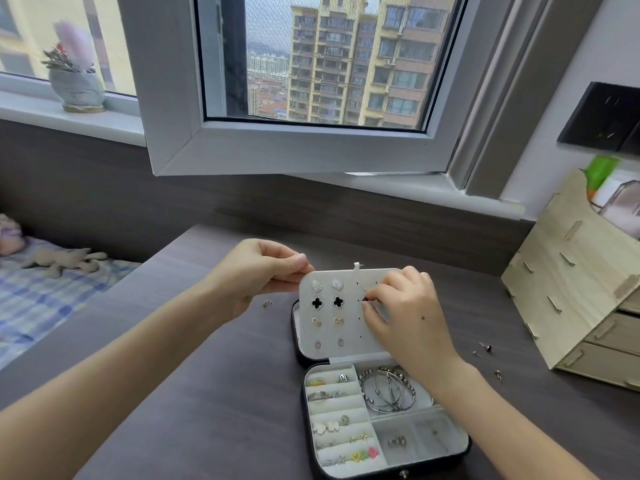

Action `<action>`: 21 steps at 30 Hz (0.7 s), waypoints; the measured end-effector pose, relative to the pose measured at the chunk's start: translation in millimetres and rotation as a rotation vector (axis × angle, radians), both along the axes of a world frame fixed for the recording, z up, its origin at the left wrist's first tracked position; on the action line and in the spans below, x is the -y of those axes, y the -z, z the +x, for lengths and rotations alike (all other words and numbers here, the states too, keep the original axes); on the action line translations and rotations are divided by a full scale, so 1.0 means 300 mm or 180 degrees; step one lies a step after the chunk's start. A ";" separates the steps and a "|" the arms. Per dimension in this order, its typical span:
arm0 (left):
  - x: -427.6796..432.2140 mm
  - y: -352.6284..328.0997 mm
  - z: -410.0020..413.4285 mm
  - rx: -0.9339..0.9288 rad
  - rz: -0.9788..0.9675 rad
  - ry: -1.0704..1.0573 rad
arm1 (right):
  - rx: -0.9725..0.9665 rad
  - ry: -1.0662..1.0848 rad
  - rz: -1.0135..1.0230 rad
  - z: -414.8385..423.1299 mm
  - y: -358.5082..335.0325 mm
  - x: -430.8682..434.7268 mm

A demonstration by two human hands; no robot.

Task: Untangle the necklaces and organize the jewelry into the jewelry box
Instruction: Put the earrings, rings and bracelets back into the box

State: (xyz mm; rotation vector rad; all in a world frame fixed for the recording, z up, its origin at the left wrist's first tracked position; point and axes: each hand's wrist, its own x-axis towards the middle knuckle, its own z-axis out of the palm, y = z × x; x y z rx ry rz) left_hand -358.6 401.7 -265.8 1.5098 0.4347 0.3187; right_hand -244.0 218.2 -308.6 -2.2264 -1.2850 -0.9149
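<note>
I'm working from a single head view, wide-angle, facing forward and down over the desk (225, 393) toward the window (311, 147). It sits close: the box (329, 332), left hand (256, 271) and right hand (405, 306) fill the lower centre.

The dark table (242, 393) bears the open jewelry box (303, 420), a wooden organizer (571, 289) — and loose earrings (485, 348) scattered either side.
</note>
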 end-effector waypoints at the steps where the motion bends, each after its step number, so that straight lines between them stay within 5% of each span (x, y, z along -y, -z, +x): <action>1: 0.002 -0.002 -0.002 0.0011 -0.0005 0.0012 | 0.0065 0.0002 -0.0027 -0.002 -0.001 0.000; 9: 0.006 -0.028 -0.030 0.0058 -0.0015 0.0344 | 0.0076 0.0132 -0.0188 -0.013 -0.068 0.015; 17: 0.005 -0.071 -0.044 -0.0079 -0.0059 0.1216 | -0.1814 -0.0612 -0.0267 -0.006 -0.147 0.087; 21: 0.019 -0.027 -0.010 -0.0206 -0.0139 0.1261 | -0.1464 -0.0620 -0.0017 -0.026 -0.095 0.116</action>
